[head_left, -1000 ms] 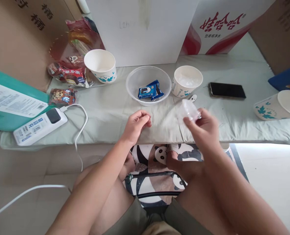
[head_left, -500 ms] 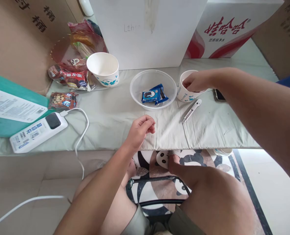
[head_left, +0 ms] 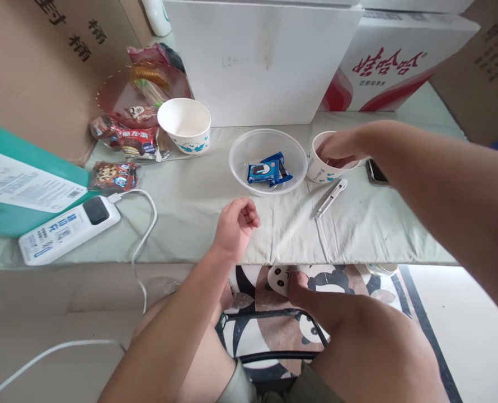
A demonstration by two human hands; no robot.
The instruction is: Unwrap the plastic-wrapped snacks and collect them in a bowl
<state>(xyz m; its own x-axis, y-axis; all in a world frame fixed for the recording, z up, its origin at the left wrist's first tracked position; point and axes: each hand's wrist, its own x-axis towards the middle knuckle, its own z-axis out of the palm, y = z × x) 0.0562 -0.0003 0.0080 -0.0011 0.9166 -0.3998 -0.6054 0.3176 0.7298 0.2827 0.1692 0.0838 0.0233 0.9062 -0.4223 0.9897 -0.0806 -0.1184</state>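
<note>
**One reach-in at a cloth-covered table [head_left: 190, 224]**

Beyond the clear plastic bowl [head_left: 253, 148] stands a white carton [head_left: 253, 84]. The right hand [head_left: 344, 146] has its fingers inside the paper cup [head_left: 321, 173] just right of the bowl; whether they grip anything, I cannot tell. The left hand [head_left: 236, 229] is loosely curled, nothing visible in it. The step looks like reaching into the cup; lifting out would call for clearing its rim without tipping it onto the white utility knife [head_left: 331, 198].

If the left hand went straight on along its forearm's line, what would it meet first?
Probably the near side of the clear plastic bowl, ahead of the left hand; the hand's height is unclear, so it might pass above the rim.
</note>
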